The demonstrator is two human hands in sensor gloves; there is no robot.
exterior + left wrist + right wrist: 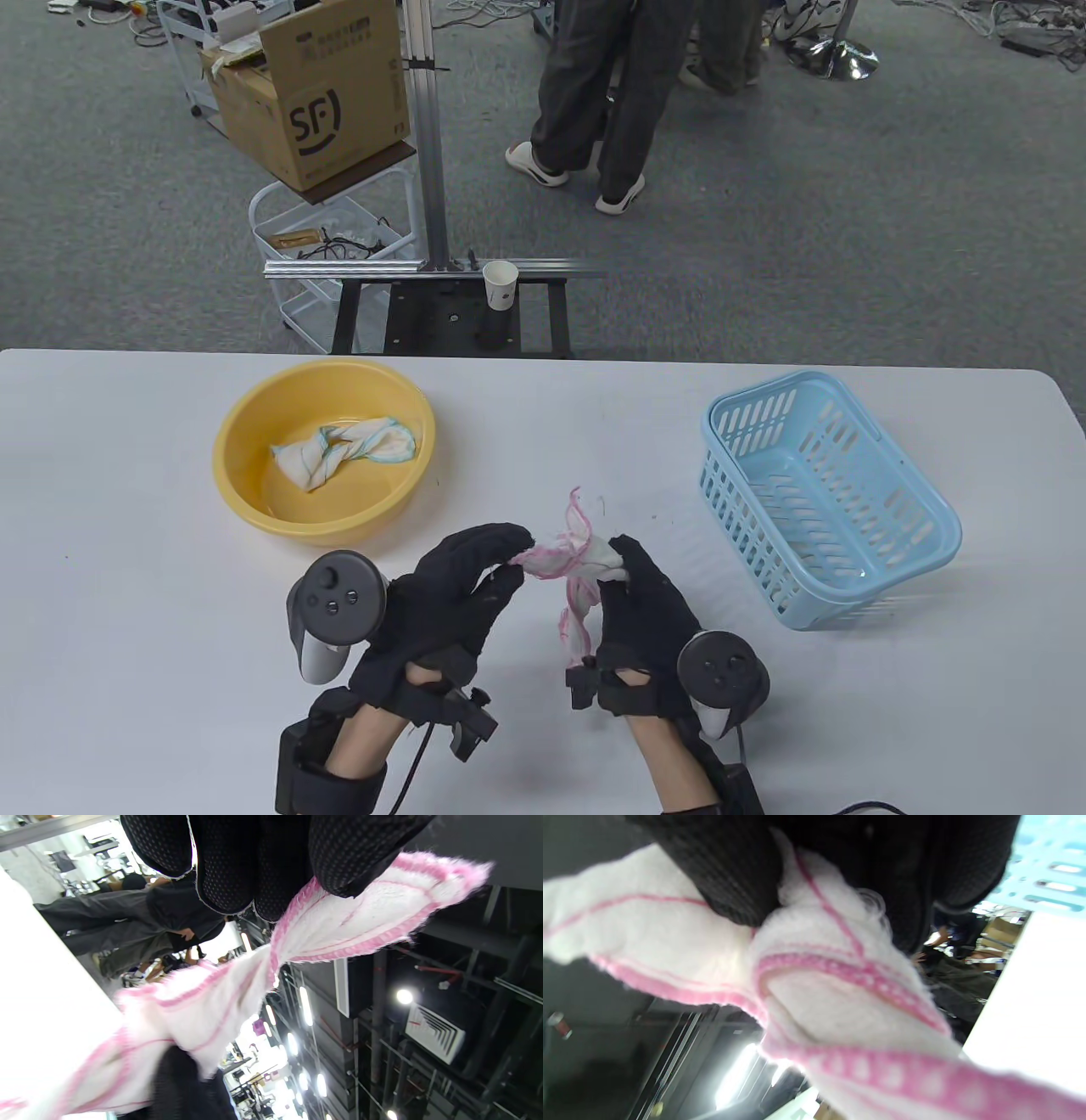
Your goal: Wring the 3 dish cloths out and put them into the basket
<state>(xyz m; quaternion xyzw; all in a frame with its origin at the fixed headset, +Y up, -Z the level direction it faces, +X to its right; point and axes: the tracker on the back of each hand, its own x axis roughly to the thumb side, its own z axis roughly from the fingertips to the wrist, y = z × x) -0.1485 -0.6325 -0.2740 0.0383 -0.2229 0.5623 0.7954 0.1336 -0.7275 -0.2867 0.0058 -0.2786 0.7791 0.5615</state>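
Observation:
A white dish cloth with pink edging is held up between both hands over the table's front middle. My left hand pinches its left end, seen close in the left wrist view as the pink-edged cloth twisted under the gloved fingers. My right hand grips the cloth's right part, and the cloth fills the right wrist view. A second cloth with blue-green edging lies twisted in the yellow basin. The light blue basket stands at the right and holds nothing that I can see.
The white table ends at a far edge with grey carpet beyond. Behind it stand a metal frame with a paper cup, a cardboard box on a cart, and a person's legs.

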